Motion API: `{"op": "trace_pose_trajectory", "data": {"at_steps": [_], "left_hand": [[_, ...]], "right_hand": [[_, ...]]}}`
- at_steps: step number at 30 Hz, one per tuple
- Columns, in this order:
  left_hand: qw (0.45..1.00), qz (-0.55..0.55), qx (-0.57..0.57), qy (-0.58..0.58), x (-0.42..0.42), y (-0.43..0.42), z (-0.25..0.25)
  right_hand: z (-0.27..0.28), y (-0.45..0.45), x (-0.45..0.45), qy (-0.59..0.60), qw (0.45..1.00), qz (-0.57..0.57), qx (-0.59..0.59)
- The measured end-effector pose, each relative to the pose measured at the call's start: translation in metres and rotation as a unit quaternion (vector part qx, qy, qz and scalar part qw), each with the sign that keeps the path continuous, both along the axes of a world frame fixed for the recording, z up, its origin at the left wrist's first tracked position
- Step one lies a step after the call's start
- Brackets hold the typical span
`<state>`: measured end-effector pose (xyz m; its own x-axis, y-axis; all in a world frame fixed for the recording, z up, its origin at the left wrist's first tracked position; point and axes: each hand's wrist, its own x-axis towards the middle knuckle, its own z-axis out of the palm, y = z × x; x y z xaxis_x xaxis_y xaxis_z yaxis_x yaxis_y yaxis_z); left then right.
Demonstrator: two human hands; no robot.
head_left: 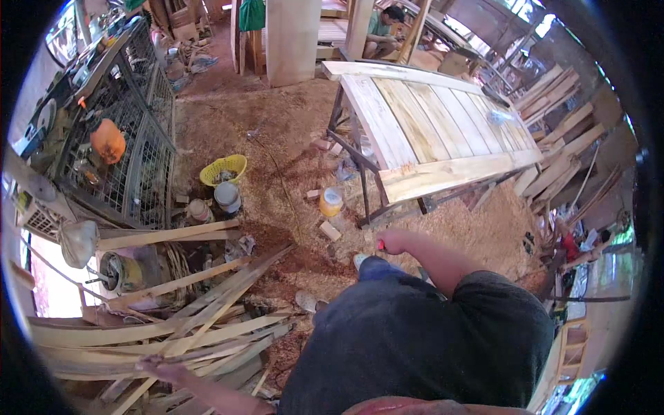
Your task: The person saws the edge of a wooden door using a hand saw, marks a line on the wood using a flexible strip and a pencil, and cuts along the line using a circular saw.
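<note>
A floor point(228, 117) strewn with wood shavings fills most of what I get through the head camera, and the biggest single piece on it is a wooden panel point(449, 117) of pale boards, resting on a dark stand point(363, 187). I place everything else by that panel. Well to its left stands a wire cage point(149, 138); to its left and nearer to me lies a loose pile of long wooden strips point(166, 330), some crossing over others. A stack of lumber point(553, 97) leans just to the right of the panel, and a tall board point(294, 41) stands upright beyond its left end. Past its far side I can make out another person point(380, 34), seated low. Left of the panel, a yellow basket point(209, 173) sits close to a grey bucket point(227, 198), and an orange jug point(108, 141) hangs farther left, at the cage. A small yellow tub point(331, 204) stands near the panel's left corner, with a wood block point(330, 230) below it. My left hand point(162, 370) is at the strips, far left of the panel; I cannot tell how open it is or whether it grips one. My right hand point(395, 241), just in front of the panel's near edge, is curled closed around a small red object point(381, 245), which pokes out at the fingers.
</note>
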<state>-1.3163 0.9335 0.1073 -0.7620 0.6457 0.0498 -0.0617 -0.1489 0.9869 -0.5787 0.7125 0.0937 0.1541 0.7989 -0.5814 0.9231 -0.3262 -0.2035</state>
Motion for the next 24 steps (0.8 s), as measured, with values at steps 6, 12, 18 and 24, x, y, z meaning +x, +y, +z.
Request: {"op": "trace_pose_trajectory", "data": {"at_steps": [6, 12, 18, 24], "left_hand": [[0.974, -0.144, 0.104, 0.14, 0.155, 0.035, 0.044], [0.972, -0.221, 0.079, 0.011, 0.29, 0.046, 0.151], [0.938, -0.317, 0.137, -0.028, 0.385, 0.033, 0.302], [0.908, -0.348, 0.227, 0.062, 0.496, 0.009, 0.391]], "right_hand": [[-0.004, -0.024, 0.019, 0.049, 0.998, -0.027, 0.026], [0.045, -0.019, 0.085, 0.116, 0.957, -0.151, 0.217], [0.11, -0.009, 0.166, 0.089, 0.907, -0.218, 0.35], [0.072, -0.033, 0.242, 0.059, 0.87, -0.28, 0.401]]}}
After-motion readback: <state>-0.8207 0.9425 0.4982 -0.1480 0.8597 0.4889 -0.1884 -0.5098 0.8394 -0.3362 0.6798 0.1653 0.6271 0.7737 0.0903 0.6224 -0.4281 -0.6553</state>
